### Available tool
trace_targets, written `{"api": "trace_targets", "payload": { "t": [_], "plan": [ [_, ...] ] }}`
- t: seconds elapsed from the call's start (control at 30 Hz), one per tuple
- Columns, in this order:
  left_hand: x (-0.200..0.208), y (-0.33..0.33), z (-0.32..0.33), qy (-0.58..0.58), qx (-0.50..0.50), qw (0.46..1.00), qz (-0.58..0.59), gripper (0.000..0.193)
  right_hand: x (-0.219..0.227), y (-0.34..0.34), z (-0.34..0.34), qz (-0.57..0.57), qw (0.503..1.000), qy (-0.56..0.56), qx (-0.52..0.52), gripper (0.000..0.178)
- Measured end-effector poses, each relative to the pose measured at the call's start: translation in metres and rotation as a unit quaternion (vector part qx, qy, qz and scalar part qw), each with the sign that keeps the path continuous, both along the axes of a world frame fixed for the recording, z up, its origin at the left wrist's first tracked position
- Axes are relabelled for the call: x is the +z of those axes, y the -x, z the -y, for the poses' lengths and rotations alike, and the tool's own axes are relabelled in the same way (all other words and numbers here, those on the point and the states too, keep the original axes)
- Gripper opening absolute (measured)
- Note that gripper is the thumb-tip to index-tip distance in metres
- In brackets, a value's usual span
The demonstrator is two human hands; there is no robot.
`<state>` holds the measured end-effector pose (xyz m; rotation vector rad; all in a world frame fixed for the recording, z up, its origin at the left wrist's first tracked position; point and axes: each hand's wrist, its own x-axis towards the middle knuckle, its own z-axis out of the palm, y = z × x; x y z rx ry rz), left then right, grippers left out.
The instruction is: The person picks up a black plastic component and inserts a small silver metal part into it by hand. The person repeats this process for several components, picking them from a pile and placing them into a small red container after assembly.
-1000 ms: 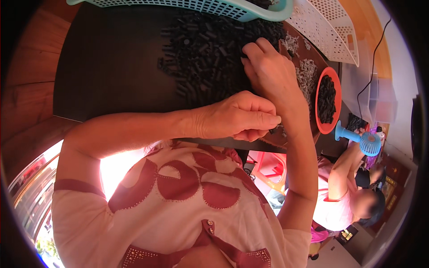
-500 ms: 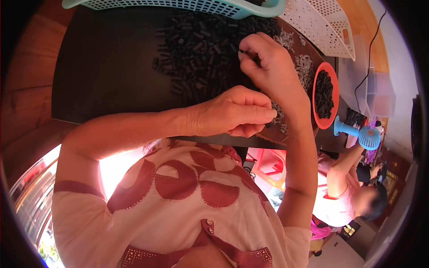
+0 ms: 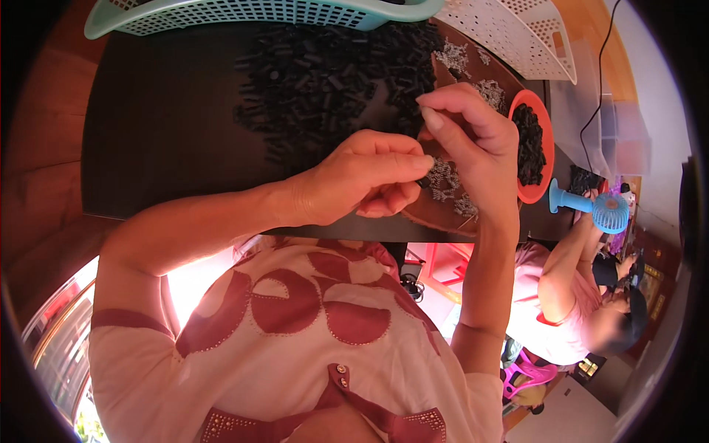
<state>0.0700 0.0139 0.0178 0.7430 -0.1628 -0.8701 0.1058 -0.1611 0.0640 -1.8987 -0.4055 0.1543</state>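
Left hand [image 3: 362,176] has a small black piece [image 3: 423,182] pinched; can't tell if the curled right hand [image 3: 478,136] holds anything. Short black cylinders [image 3: 306,85] sit heaped on the tabletop [image 3: 159,122]. Looks like fiddly small-part handling; next move calls for a steady pinch, imo.

Dark tabletop [image 3: 162,111], reddish-brown boards [image 3: 44,148] at left, pale wall [image 3: 661,96] at right, glaring light [image 3: 203,284] below

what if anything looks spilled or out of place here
Nothing clearly stands out. Black pieces lie loose on the dark tabletop and small silvery parts lie scattered on the brown board, which looks untidy, but their mostly separate piles don't suggest a spill. The red bowl sits upright.
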Motion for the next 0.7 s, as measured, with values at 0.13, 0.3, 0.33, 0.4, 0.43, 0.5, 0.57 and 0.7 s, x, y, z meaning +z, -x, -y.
{"api": "trace_targets", "payload": {
  "t": [0.13, 0.3, 0.33, 0.4, 0.43, 0.5, 0.57, 0.7],
  "plan": [
    [0.003, -0.003, 0.003, 0.022, 0.038, 0.998, -0.039, 0.025, 0.002, 0.009, 0.019, 0.041, 0.999, -0.033, -0.013, 0.010],
    [0.004, -0.006, 0.001, 0.034, 0.050, 0.996, -0.059, 0.027, 0.017, 0.034, 0.015, -0.072, 0.990, -0.092, -0.079, 0.012],
    [0.003, -0.006, 0.001, 0.041, 0.051, 0.996, -0.055, 0.026, 0.019, 0.038, 0.014, -0.081, 0.988, -0.093, -0.092, 0.013],
    [0.004, -0.007, 0.001, 0.048, 0.052, 0.996, -0.052, 0.026, 0.017, 0.044, 0.016, -0.065, 0.989, -0.108, -0.078, 0.014],
    [0.004, -0.006, 0.002, 0.047, 0.052, 0.996, -0.057, 0.026, 0.016, 0.046, 0.016, -0.049, 0.989, -0.124, -0.064, 0.015],
    [0.004, -0.005, 0.002, 0.047, 0.053, 0.996, -0.062, 0.026, 0.015, 0.051, 0.013, -0.037, 0.990, -0.123, -0.063, 0.016],
    [0.003, -0.005, 0.002, 0.048, 0.053, 0.996, -0.058, 0.026, 0.013, 0.053, 0.011, -0.024, 0.990, -0.122, -0.063, 0.016],
    [0.002, -0.005, 0.002, 0.048, 0.057, 0.996, -0.040, 0.026, 0.011, 0.055, 0.009, -0.023, 0.988, -0.141, -0.053, 0.014]
  ]
}}
